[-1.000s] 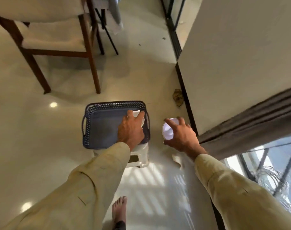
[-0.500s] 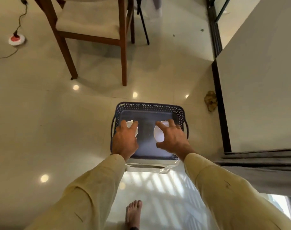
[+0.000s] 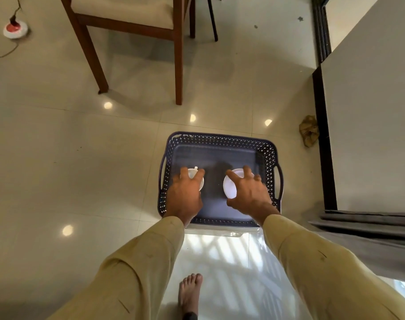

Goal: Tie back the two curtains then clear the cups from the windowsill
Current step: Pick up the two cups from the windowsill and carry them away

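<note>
A dark blue perforated tray [image 3: 220, 140] sits on a low white stool in front of me. My left hand [image 3: 185, 195] grips a white cup [image 3: 200, 181] from above over the tray's left half; the hand hides most of the cup. My right hand [image 3: 248, 194] grips a second white cup [image 3: 229, 189] by its rim over the tray's right half. Whether the cups rest on the tray floor I cannot tell. A grey curtain [image 3: 370, 229] hangs at the right edge.
A wooden chair [image 3: 136, 26] stands beyond the tray. A power socket with a cable [image 3: 14, 30] lies far left on the tiled floor. A crumpled brownish cloth [image 3: 308, 133] lies by the black door frame [image 3: 323, 135]. My bare foot [image 3: 190, 292] is below.
My right hand has carried its cup from beside the tray to over the tray's right half. My left hand with its cup has shifted to the left half. Both hands have sunk lower.
</note>
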